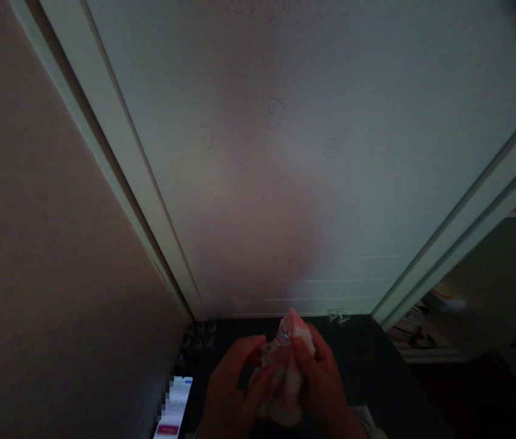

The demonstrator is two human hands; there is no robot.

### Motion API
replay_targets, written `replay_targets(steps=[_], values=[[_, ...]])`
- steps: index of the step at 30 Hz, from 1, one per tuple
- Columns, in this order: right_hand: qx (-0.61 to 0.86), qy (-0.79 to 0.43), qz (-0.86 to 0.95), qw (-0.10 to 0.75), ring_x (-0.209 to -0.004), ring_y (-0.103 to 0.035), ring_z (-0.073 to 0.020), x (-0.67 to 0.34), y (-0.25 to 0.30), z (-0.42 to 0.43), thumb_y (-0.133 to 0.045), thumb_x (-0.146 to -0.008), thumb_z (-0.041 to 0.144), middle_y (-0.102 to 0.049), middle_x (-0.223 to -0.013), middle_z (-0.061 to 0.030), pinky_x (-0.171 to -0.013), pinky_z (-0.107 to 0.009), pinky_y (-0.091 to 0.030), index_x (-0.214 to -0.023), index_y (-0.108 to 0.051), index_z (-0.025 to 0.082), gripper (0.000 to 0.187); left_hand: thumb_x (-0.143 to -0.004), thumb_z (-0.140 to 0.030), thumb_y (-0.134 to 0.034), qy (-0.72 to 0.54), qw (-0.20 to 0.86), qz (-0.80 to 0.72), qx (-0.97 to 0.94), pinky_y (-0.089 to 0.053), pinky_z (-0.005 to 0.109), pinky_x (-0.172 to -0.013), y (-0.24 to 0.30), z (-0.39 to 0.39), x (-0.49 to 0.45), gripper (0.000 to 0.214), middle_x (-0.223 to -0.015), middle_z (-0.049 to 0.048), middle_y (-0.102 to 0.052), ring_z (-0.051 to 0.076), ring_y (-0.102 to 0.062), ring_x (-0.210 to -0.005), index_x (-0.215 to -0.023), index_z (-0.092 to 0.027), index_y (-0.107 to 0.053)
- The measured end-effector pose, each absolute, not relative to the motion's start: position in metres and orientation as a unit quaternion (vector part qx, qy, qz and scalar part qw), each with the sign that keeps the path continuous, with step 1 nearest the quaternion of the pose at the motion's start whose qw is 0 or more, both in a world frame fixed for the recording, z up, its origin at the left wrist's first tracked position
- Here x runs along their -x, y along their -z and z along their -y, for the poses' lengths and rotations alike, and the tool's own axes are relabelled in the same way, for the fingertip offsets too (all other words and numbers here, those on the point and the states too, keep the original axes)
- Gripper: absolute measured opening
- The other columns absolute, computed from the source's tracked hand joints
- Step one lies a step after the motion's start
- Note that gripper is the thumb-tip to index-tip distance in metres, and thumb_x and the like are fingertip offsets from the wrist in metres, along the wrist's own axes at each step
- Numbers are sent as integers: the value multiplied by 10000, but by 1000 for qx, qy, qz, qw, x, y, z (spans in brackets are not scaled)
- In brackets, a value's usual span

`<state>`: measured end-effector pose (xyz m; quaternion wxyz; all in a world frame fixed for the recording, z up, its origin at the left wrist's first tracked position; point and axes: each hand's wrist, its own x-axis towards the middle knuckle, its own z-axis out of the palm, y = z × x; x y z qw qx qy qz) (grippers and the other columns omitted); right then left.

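Both hands meet over a dark tabletop (358, 360) at the bottom centre of the head view. Between the fingers of my left hand (234, 378) is a small clear glass-like piece (276, 344), its exact kind too dim to make out. My right hand (324, 372) is closed around a pink and white cloth (292, 381), which bunches against the clear piece and hangs below both hands. The cloth partly hides the piece. Beyond the hands, near the back edge, stand small clear pieces (339, 315) of similar look.
Several more small clear pieces (200, 335) sit in a cluster at the back left. A lit phone (175, 405) lies left of my hands. A pale panel (353, 201) rises behind the table, with a wall (56, 256) at left and shelves (435, 353) at right.
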<state>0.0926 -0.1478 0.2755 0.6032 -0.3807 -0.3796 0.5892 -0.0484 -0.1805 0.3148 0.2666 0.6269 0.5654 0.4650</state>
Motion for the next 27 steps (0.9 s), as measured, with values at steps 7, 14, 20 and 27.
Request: replay_targets(steps=[7, 14, 20, 27], values=[[388, -553, 412, 611, -611, -506, -149, -94, -277, 148, -656, -712, 435, -596, -748, -31, -550, -240, -454, -1004, -668, 178, 389, -690, -261, -657, -490, 285, -577, -588, -502, 276, -698, -317, 181, 46, 262, -800, 19, -697, 186, -629, -721, -947, -212, -661], [393, -526, 459, 599, -558, -472, -138, -94, -278, 152, -663, -696, 431, -567, -644, -10, -504, -225, -430, -817, -694, 172, 288, -732, -357, -576, -502, 323, -566, -569, -451, 248, -601, -316, 181, 41, 185, -659, -6, -612, 171, -573, -636, -786, -182, -605], [402, -517, 473, 589, -567, -489, -146, -94, -280, 155, -658, -698, 411, -596, -663, -13, -514, -234, -436, -903, -692, 175, 315, -817, -453, -440, -486, 384, -561, -550, -336, 214, -494, -320, 182, 36, 345, -540, -44, -439, 123, -416, -524, -596, -190, -470], [420, -504, 474, 587, -577, -531, -159, -94, -279, 153, -664, -682, 409, -641, -697, -28, -524, -244, -452, -904, -690, 171, 326, -829, -449, -424, -458, 426, -551, -552, -334, 219, -501, -319, 180, 37, 344, -551, -47, -421, 126, -404, -533, -594, -200, -454]])
